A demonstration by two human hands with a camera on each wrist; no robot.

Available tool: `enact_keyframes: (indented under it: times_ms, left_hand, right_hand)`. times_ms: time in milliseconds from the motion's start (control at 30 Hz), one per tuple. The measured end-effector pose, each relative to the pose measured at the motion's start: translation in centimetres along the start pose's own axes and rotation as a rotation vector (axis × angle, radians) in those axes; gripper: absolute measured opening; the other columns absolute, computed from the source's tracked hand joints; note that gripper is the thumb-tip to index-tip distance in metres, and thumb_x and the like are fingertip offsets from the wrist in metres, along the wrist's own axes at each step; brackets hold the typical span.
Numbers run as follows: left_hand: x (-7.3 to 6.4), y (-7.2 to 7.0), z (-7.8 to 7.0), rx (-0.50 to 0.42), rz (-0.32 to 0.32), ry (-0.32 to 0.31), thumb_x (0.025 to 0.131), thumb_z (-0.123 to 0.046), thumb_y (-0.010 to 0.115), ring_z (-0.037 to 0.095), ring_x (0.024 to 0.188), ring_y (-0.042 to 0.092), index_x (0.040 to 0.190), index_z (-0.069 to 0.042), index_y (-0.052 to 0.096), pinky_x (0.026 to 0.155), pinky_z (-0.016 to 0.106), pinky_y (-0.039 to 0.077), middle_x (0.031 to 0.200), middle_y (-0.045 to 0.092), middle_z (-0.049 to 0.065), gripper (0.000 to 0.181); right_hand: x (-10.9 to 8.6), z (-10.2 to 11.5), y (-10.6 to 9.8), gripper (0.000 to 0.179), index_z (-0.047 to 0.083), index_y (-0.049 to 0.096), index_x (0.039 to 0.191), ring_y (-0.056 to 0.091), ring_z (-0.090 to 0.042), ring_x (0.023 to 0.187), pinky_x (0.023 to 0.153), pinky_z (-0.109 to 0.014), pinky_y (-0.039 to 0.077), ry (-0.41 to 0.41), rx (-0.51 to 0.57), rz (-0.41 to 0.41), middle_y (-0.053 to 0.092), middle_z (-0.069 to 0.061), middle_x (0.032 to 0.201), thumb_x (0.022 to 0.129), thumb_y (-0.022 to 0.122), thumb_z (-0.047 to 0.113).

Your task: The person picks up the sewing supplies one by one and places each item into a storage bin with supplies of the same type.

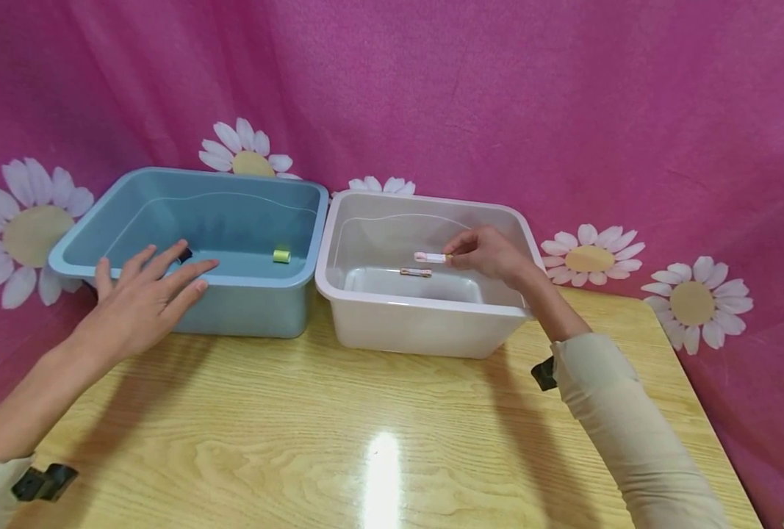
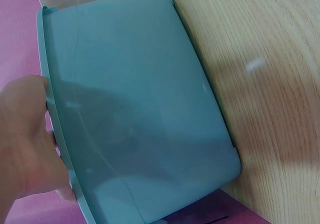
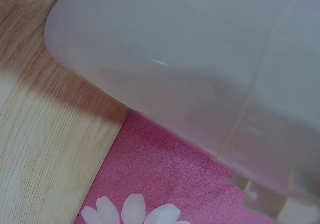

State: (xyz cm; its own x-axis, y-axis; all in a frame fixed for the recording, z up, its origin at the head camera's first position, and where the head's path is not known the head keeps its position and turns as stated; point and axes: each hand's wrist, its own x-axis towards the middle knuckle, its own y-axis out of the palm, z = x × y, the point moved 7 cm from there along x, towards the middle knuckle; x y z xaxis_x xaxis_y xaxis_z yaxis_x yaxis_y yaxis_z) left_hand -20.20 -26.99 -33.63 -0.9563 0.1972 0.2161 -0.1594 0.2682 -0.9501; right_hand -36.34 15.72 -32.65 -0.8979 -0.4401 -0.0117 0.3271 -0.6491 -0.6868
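Observation:
My left hand [image 1: 142, 297] reaches over the front rim of the blue bin [image 1: 259, 281], its fingers spread. In that bin lie a small yellow-green cylinder [image 1: 282, 256] and a black thing [image 1: 185, 255], partly hidden by the fingers. Inside the grey-white bin [image 1: 425, 305], my right hand [image 1: 487, 252] pinches one end of a slim white strip-like piece [image 1: 433, 258] with a pinkish tip; its exact kind I cannot tell. Just below it in the head view is a small pinkish-brown bundle [image 1: 415, 272]. Bin walls hide the held piece from the wrist views.
Both bins stand side by side at the back of a wooden table [image 1: 286, 419]. Behind them hangs a pink cloth [image 1: 392, 95] with white daisies. The table's right edge slopes away beside the right forearm.

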Motion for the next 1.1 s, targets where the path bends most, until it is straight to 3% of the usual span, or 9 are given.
enact_keyframes:
  times_ms: [533, 967, 1100]
  left_hand:
    - [0.02, 0.03, -0.09, 0.007, -0.008, 0.01, 0.108, -0.044, 0.037, 0.058, 0.136, 0.02, 0.149, -0.021, 0.047, 0.097, 0.082, -0.005, 0.158, 0.026, 0.024, 0.048]
    - [0.0, 0.07, -0.04, 0.01, -0.003, 0.005, 0.108, -0.044, 0.037, 0.058, 0.136, 0.02, 0.149, -0.021, 0.047, 0.098, 0.082, -0.005, 0.158, 0.026, 0.024, 0.048]
    - [-0.03, 0.07, -0.03, 0.01, 0.0, 0.001, 0.108, -0.044, 0.036, 0.058, 0.136, 0.02, 0.149, -0.021, 0.047, 0.098, 0.082, -0.005, 0.158, 0.025, 0.023, 0.048]
  right_hand:
    - [0.07, -0.12, 0.23, 0.018, -0.008, 0.071, 0.107, 0.056, -0.012, 0.079, 0.07, -0.02, 0.046, 0.011, -0.004, -0.003, 0.07, -0.007, 0.09, 0.09, 0.07, -0.001]
    - [0.11, 0.03, 0.34, 0.018, -0.009, 0.069, 0.109, 0.06, -0.011, 0.084, 0.075, -0.02, 0.051, 0.009, 0.032, 0.012, 0.07, -0.013, 0.097, 0.092, 0.066, -0.003]
    - [0.09, 0.29, 0.35, 0.018, -0.011, 0.067, 0.11, 0.061, -0.009, 0.083, 0.075, -0.02, 0.051, -0.02, 0.043, 0.018, 0.071, -0.014, 0.096, 0.092, 0.065, -0.005]
